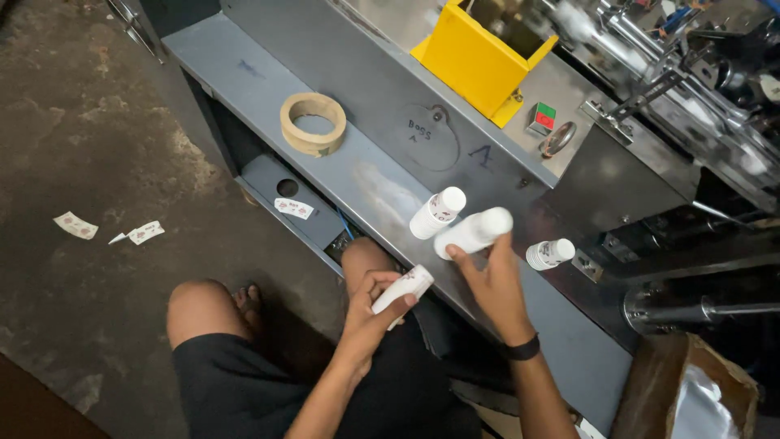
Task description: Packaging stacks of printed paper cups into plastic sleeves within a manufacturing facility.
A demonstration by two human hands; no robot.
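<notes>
On the grey machine ledge (268, 97), right hand (496, 284) fingers grip a paper-cup stack (474, 232) pointing up-right; left hand (370, 313) seemingly clasps another stack (404, 289).

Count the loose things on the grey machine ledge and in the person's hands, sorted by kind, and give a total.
White paper-cup stacks: 4 – one in the left hand, one under the right hand, two on the ledge
Tape roll: 1
Total: 5
</notes>
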